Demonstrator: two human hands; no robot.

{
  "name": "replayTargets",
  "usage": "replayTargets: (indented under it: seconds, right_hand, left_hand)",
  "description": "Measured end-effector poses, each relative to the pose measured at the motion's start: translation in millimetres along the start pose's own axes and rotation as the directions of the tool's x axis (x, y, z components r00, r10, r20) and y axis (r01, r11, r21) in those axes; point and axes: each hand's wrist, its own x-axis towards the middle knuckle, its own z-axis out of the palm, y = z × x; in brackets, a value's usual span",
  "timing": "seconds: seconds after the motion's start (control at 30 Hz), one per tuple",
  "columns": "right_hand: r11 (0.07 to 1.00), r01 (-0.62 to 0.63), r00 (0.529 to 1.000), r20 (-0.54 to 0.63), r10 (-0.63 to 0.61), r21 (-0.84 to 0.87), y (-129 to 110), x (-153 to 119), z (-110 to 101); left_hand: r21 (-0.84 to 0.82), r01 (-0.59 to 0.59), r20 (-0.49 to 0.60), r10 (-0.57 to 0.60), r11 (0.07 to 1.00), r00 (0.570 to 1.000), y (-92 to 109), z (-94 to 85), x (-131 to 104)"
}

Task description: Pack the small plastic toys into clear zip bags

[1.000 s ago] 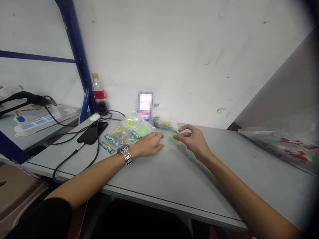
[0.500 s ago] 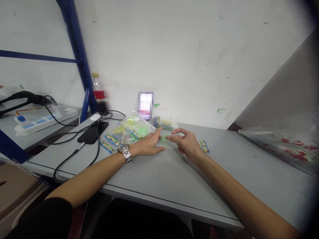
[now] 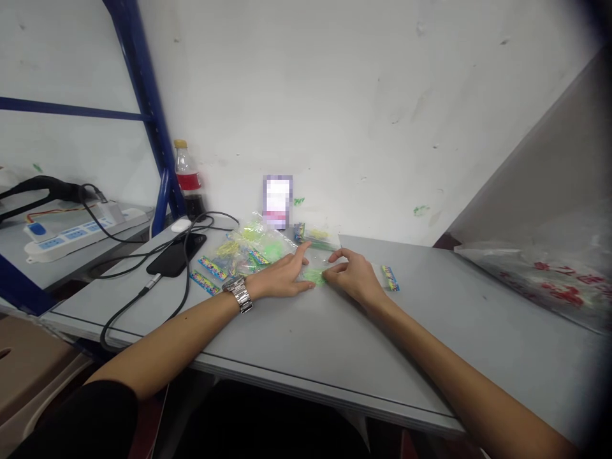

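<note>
My left hand [image 3: 282, 276] rests on the tabletop with thumb and index finger spread apart, touching the edge of a clear plastic bag. Between the two hands lies a small light-green plastic piece [image 3: 314, 276] in or on the clear film; its exact shape is too small to make out. My right hand [image 3: 356, 277] pinches at the right end of this green piece with thumb and index finger. Left of my left hand is a heap of clear bags [image 3: 261, 239] with yellow and green pieces inside and colourful printed header cards [image 3: 213, 268].
Another clear packet [image 3: 318, 234] lies behind the hands, and a printed card [image 3: 391, 278] at the right. A propped phone [image 3: 277, 201] leans on the wall. Cables, a black phone [image 3: 176, 255] and a bottle [image 3: 190, 182] stand left; a large plastic bag [image 3: 540, 255] is at right.
My right hand has moved slightly down and its fingers have drawn closer together. The green piece now lies lower and flatter between the hands. The left hand stays almost in place.
</note>
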Motion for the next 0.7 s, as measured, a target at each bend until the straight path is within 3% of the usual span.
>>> replayTargets:
  seconds: [0.37,0.7]
  right_hand:
    - [0.956,0.055,0.997,0.065,-0.038,-0.287,4,6,-9]
    - [0.905,0.112,0.978,0.205,-0.028,-0.41,4,10,-33]
  left_hand:
    - [-0.012,0.016,0.012,-0.016,1.0,1.0,0,-0.1,1]
    - [0.033,-0.045,0.047,0.043,0.998,0.998,-5,-1.3,2]
